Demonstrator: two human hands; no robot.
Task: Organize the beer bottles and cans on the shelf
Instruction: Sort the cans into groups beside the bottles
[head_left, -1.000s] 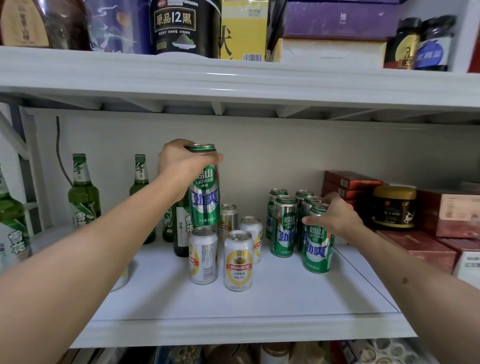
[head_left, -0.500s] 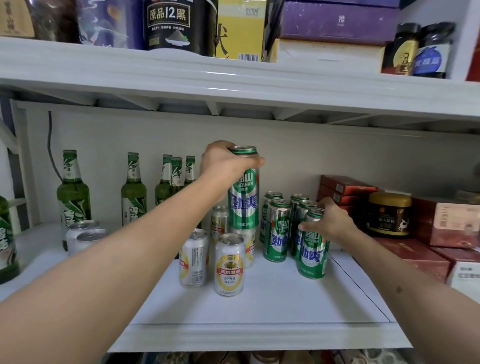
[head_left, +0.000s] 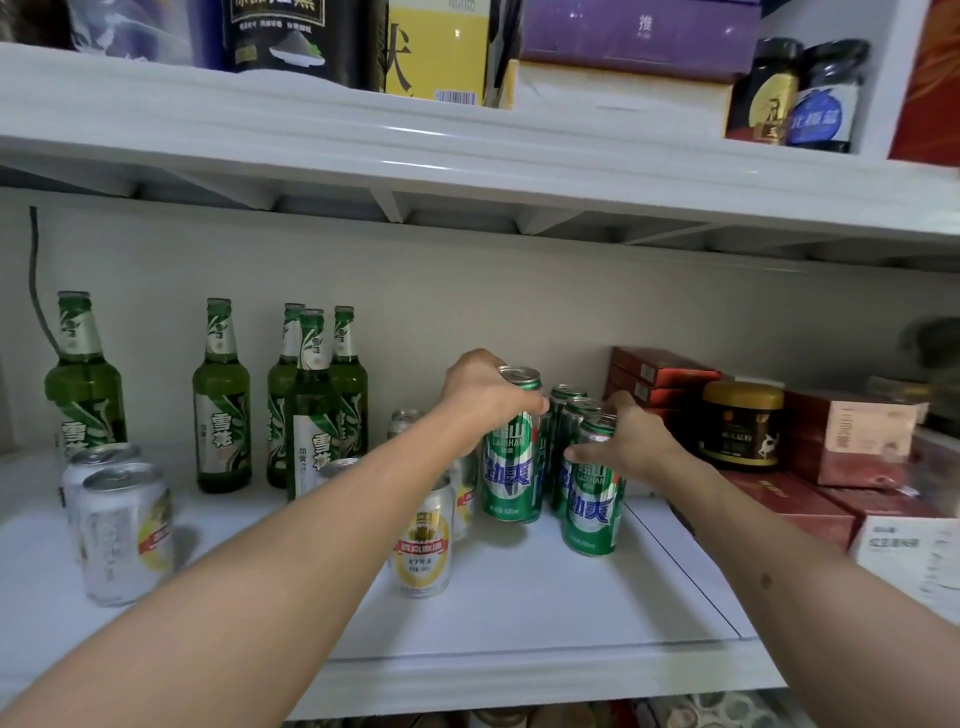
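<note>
Left hand grips green can — now down beside cluster, no longer aloft; right hand clasps front can — grouping nearly closed.

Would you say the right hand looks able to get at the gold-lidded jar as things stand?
Probably yes, once it lets go: the right hand now grips a green can, and the gold-lidded jar stands just to its right with nothing between them.

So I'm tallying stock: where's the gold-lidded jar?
Head view, right side of the shelf: the gold-lidded jar stands between the dark red boxes and a pink-red box.
</note>
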